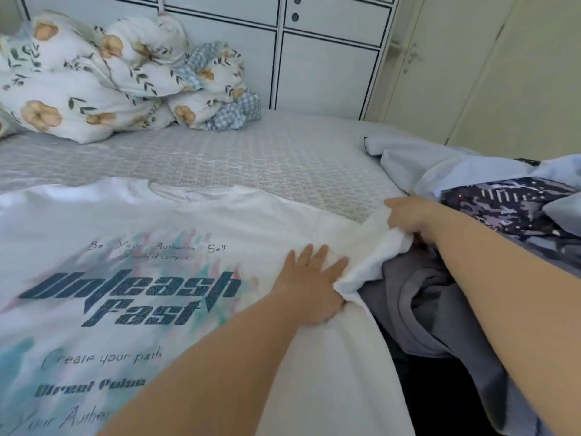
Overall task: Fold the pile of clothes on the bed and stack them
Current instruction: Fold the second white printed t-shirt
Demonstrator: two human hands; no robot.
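Observation:
A white T-shirt [132, 234] with dark printed lettering lies spread front-up across the near part of the bed. My left hand [314, 284] presses flat on its right side, fingers straight, thumb against a bunched fold. My right hand [408, 215] grips the shirt's right sleeve, which is crumpled up under its fingers. To the right lies the pile of unfolded clothes: a grey garment [424, 309], a dark patterned piece [509, 202] and a light blue one [440, 165].
The bed [251, 158] has a grey quilted cover. A floral duvet [94, 80] with a blue checked lining is bunched at the back left against the white panelled headboard [314, 42]. Cream wardrobe doors [487, 58] stand at the right.

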